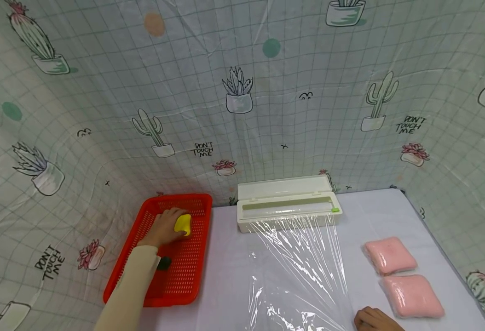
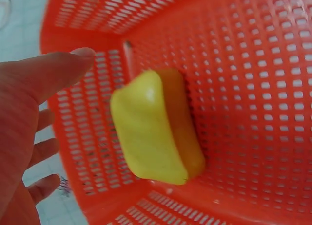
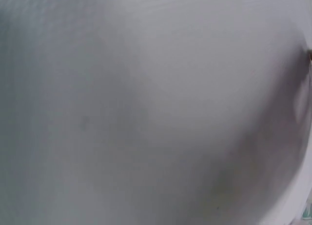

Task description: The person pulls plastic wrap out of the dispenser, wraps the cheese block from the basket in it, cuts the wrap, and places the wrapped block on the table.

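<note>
A smooth yellow block (image 2: 146, 130) with rounded edges, like a soap bar, stands against the wall of the red plastic basket (image 1: 203, 271). My left hand (image 1: 164, 228) reaches into the basket above it. Thumb and fingers are spread apart in the left wrist view, with a gap between them and the block. Along the bottom edge of the head view, my right hand (image 1: 376, 320) rests loosely curled beside the sheet of cling film (image 1: 296, 276), partly cut off. Only a blurred pale surface fills the right wrist view.
A white cling film dispenser (image 1: 292, 223) stands at the back with its lid raised, its film drawn forward over the white table (image 1: 226, 257). Two pink film-wrapped blocks (image 1: 391, 255) lie on the right. A dark object (image 1: 164, 263) sits in the basket beside the left sleeve.
</note>
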Available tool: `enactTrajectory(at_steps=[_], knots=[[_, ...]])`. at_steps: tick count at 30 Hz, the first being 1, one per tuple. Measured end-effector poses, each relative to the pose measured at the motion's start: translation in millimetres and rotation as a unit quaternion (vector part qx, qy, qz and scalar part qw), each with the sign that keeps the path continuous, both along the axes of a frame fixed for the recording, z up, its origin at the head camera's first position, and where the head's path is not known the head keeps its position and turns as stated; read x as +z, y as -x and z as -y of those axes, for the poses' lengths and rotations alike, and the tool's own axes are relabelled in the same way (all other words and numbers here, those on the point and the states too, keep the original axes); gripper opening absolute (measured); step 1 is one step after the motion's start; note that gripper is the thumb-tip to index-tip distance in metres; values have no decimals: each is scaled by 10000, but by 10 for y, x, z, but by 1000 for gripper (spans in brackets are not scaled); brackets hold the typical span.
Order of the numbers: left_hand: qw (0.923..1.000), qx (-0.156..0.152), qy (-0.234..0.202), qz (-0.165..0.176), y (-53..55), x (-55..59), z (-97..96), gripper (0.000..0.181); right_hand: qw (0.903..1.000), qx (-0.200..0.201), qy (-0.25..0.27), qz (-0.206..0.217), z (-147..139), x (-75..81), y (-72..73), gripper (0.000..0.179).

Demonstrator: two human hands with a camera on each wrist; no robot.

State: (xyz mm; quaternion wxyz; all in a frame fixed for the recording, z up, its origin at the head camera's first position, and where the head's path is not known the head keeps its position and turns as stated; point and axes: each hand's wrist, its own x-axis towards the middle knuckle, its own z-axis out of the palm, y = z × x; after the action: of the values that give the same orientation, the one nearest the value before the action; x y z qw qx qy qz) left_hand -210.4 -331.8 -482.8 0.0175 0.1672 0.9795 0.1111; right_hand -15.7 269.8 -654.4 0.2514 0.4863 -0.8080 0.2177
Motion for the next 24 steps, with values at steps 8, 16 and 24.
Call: enactTrajectory(at_steps=[8,16,24], knots=[[9990,247,80,372,101,-127,81,72,9997,88,24,-206,2,8,29,32],[9946,581,158,848,122,-222,143,78,9998,62,-23,-171,-21,-21,47,33],[9906,608,453,1135,194,-340,184,82,10000,-11,-24,-3,-6,25,3,34]])
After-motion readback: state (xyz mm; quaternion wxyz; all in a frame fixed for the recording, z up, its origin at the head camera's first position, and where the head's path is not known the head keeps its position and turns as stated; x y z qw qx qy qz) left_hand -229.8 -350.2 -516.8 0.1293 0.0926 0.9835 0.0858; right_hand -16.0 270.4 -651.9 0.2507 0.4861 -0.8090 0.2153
